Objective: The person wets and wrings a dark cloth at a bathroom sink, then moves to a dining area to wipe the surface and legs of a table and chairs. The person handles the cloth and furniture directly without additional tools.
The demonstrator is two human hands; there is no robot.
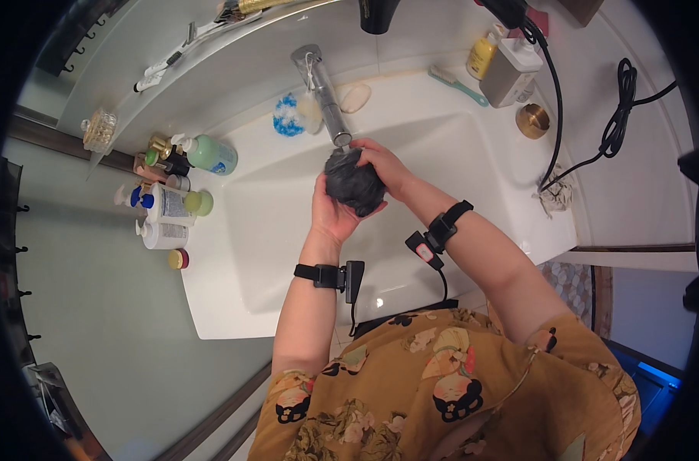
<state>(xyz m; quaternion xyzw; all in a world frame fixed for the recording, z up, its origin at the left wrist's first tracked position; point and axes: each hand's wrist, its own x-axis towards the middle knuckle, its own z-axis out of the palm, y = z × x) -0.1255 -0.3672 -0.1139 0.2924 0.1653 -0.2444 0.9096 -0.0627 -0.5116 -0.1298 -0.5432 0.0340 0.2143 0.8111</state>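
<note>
Over the white washbasin (268, 242), both hands hold a bunched dark grey, wet-looking piece of soft material (354, 183), perhaps cloth. My left hand (335, 213) cups it from below and the left side. From the upper right, my right hand (387, 167) grips it, with fingers pressed into its top. Directly above the bundle is the outlet of the chrome faucet (329, 104); whether water runs there is hard to tell. Each forearm wears a black strap with a small device, the left one (329, 276) near the wrist.
At left stand a green pump bottle (214, 155) and several white bottles (173, 204). A blue-white scrubber (289, 115) and a soap bar (356, 98) flank the faucet. At right are a brush (459, 86), a grey dispenser (510, 72), a brass cup (532, 121) and a hanging black cord (617, 115).
</note>
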